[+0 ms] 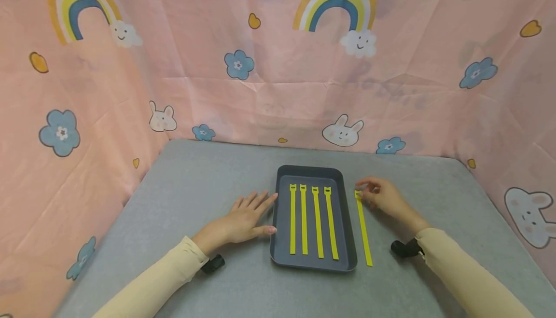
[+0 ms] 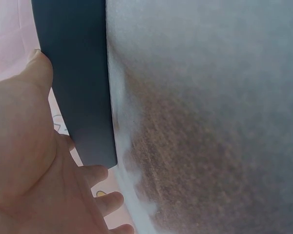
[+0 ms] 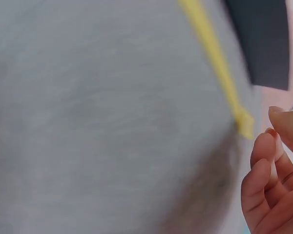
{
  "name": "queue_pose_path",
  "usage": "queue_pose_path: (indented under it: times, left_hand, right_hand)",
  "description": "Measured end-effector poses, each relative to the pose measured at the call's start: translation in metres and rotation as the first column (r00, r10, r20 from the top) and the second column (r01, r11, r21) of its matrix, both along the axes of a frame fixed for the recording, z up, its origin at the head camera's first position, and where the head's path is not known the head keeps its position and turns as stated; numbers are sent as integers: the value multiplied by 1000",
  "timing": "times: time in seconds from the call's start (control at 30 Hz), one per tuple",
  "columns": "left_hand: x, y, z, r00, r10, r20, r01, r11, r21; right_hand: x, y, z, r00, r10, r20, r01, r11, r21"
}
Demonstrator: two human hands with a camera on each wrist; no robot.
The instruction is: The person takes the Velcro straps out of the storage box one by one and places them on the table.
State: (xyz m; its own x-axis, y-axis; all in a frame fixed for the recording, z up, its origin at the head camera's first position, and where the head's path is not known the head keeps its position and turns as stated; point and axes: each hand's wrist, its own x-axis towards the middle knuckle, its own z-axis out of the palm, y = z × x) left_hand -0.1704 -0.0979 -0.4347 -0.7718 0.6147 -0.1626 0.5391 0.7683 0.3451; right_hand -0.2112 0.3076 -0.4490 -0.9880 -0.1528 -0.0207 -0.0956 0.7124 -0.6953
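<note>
A dark grey tray (image 1: 312, 266) lies on the table with several yellow cable tie straps (image 1: 317, 221) side by side in it, slotted heads at the far end. My left hand (image 1: 240, 222), fingers spread, touches the tray's left side; in the left wrist view its thumb (image 2: 39, 68) meets the dark tray wall (image 2: 78, 78). Another yellow cable tie strap (image 1: 365, 233) lies on the table just right of the tray. By its slotted head is my right hand (image 1: 385, 198), fingers loosely bent. In the right wrist view a small gap shows between these fingers (image 3: 261, 148) and the strap's head (image 3: 244, 123).
The grey table (image 1: 208, 178) stretches around the tray on all sides. A pink printed curtain (image 1: 278, 96) hangs along its back and both sides. Black wrist-worn devices (image 1: 213, 264) show at both sleeve cuffs.
</note>
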Motion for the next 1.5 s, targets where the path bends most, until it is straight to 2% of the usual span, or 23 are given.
queue_pose_path:
  times: [0.33, 0.57, 0.8, 1.07, 1.27, 1.5]
  left_hand:
    - [0, 0, 1, 1000, 9, -2, -9, 1000, -7]
    - [0, 0, 1, 1000, 1, -6, -1, 1000, -6]
    - [1, 0, 2, 1000, 0, -4, 0, 1000, -13]
    - [0, 0, -1, 1000, 0, -10, 0, 1000, -12]
    - [0, -1, 0, 1000, 0, -5, 0, 1000, -10]
    - [0, -1, -1, 1000, 0, -1, 0, 1000, -25]
  right_hand:
    - [-8, -14, 43, 997, -16, -78, 16, 1000, 7]
    - [-8, -28, 58, 995, -15, -101, 13, 1000, -19]
    - [-9, -45, 67, 993, 32, -112, -34, 999, -17]
    - [-13, -63, 77, 990, 43, -131, -45, 999, -15]
    - [-17, -78, 78, 992, 70, -104, -74, 997, -37]
    - [-23, -96, 79, 989, 90, -120, -95, 995, -37]
